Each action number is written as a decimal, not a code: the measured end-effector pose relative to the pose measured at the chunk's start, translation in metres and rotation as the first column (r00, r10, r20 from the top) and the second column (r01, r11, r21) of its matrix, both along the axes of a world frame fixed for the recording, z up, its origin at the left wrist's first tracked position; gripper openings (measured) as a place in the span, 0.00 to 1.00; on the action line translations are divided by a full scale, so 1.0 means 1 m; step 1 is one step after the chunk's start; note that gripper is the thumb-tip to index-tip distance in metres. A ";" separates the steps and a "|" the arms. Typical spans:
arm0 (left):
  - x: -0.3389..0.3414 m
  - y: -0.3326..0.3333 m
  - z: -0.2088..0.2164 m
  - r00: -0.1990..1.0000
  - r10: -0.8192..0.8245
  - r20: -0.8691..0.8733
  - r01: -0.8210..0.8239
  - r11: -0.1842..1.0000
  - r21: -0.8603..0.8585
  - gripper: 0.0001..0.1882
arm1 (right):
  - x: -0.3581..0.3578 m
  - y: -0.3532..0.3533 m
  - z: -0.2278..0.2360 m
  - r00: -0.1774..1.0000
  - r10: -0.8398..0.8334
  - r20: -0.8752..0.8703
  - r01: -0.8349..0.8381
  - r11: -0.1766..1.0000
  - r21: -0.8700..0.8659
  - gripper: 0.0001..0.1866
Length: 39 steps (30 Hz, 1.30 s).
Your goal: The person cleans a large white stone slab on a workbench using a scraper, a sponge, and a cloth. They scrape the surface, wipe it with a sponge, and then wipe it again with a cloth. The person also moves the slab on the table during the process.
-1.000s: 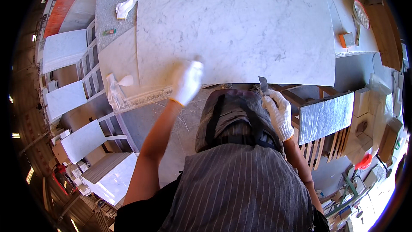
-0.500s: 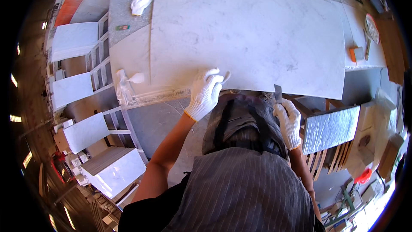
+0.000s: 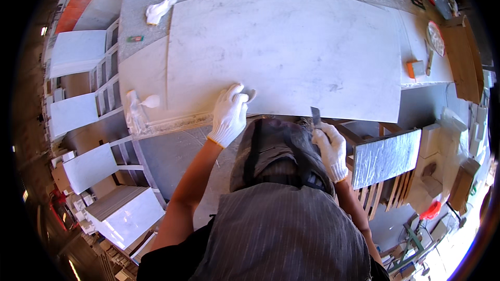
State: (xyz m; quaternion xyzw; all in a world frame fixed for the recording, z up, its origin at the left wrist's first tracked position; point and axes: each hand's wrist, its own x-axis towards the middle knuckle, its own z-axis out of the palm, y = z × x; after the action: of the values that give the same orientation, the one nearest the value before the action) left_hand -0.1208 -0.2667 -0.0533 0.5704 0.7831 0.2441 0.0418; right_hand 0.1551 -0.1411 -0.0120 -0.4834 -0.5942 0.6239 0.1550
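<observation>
A large white marble-look slab (image 3: 284, 52) with faint grey veining lies flat on the work table. My left hand (image 3: 229, 114), in a white knit glove, rests on its near edge, fingers bent but apart and holding nothing. At the same edge, farther right, my gloved right hand (image 3: 330, 148) is closed around a scraper (image 3: 315, 115). Its flat dark blade points up at the slab's edge; the handle is mostly hidden in my fist.
A crumpled white glove (image 3: 160, 10) and a small green-red item (image 3: 135, 38) lie at the far left. On the right are an orange-sided block (image 3: 415, 69), a brush (image 3: 429, 62) and a round dish (image 3: 436, 38). A foil-like silvery panel (image 3: 386, 159) stands near my right arm.
The whole view has shifted slightly, so the scene sits farther left. The scraper has moved a little left along the slab's near edge. My left hand stays on the slab.
</observation>
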 end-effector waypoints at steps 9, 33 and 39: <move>-0.007 0.005 0.013 0.997 0.028 0.079 -0.007 0.967 -0.254 0.09 | -0.002 -0.007 0.003 1.000 -0.011 0.007 0.011 1.000 -0.002 0.09; -0.016 0.015 0.022 0.998 -0.048 0.027 0.051 0.995 -0.088 0.04 | -0.008 -0.006 -0.008 0.994 0.113 -0.001 -0.112 0.989 0.101 0.09; 0.034 -0.012 0.014 0.809 -0.016 0.587 0.202 0.946 -0.253 0.06 | -0.009 -0.008 0.000 0.995 0.097 0.010 -0.098 0.988 0.116 0.10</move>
State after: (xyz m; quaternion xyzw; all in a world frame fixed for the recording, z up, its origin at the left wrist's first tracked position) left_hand -0.0872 -0.2792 -0.0397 0.5004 0.7267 0.2796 0.3785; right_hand 0.1460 -0.1493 -0.0121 -0.4454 -0.6528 0.5940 0.1506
